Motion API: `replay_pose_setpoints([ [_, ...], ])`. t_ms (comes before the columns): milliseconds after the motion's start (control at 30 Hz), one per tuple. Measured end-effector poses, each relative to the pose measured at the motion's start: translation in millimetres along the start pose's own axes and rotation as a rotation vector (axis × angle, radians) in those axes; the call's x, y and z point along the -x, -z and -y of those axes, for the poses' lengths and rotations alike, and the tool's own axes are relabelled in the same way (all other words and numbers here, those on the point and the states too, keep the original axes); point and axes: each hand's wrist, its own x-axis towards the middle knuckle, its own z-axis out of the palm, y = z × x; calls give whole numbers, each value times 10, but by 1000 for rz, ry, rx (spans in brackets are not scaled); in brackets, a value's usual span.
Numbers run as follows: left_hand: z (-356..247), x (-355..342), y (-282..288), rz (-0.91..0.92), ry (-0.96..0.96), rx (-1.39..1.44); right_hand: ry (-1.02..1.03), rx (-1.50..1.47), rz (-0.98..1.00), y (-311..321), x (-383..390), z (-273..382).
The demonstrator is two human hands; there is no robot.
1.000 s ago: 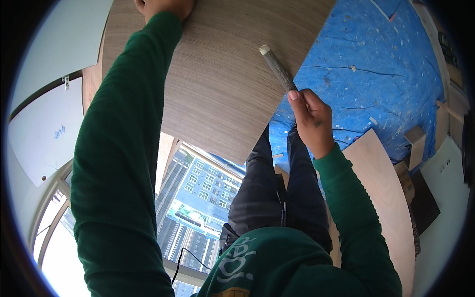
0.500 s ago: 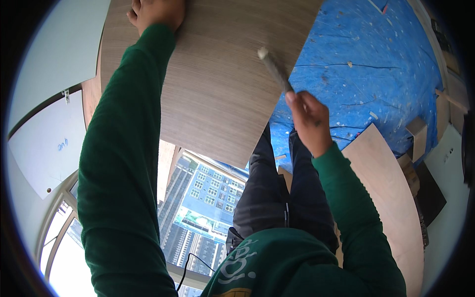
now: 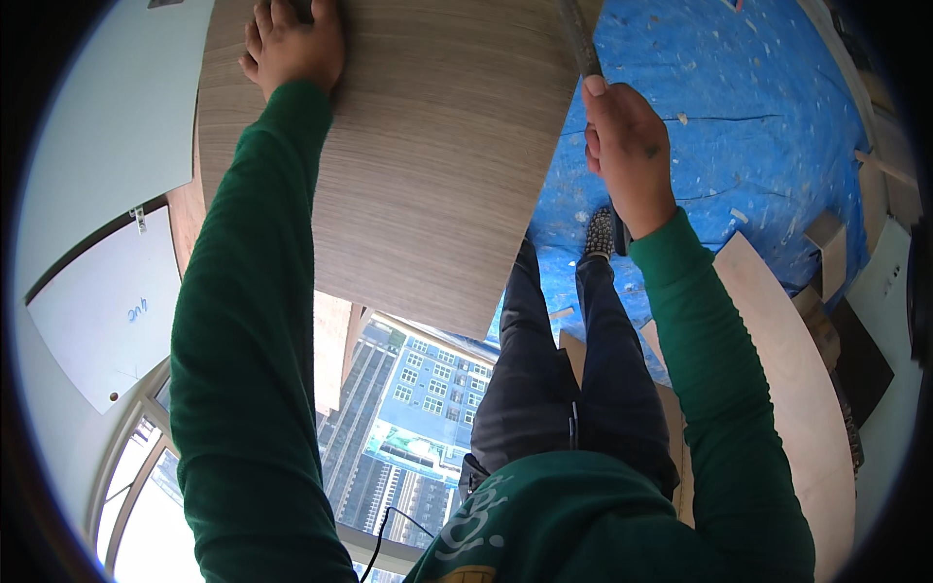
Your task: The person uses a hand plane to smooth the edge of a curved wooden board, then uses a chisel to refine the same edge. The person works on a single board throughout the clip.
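A large wood-grain board (image 3: 428,194) in grey-brown lies before me. My left hand (image 3: 296,49) rests on its far left part, fingers spread and slightly bent, with nothing in them. My right hand (image 3: 627,136) is closed round a long narrow grey bar-like tool (image 3: 581,44), just beyond the board's right edge. The bar reaches up and away along that edge, and its far end passes out of the picture. Its kind is hard to make out, though it resembles a file.
Blue sheeting (image 3: 719,126), flecked with white bits, covers the floor at the right. A pale curved-looking panel (image 3: 777,379) lies nearer at the right, beside wood offcuts (image 3: 826,248). White panels (image 3: 107,301) stand at the left. A window (image 3: 408,418) shows buildings below.
My right hand has moved away from me with the tool, from over the board's right side to along its edge. The left hand shows more fully on the board.
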Motion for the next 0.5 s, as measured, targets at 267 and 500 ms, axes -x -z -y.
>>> replay_pose_setpoints([
  [267,-24,6,21,28,22,-21,128,183,-102,-273,378,-313],
  [500,-54,36,92,47,14,-34,-118,-28,53,-101,1465,-886],
])
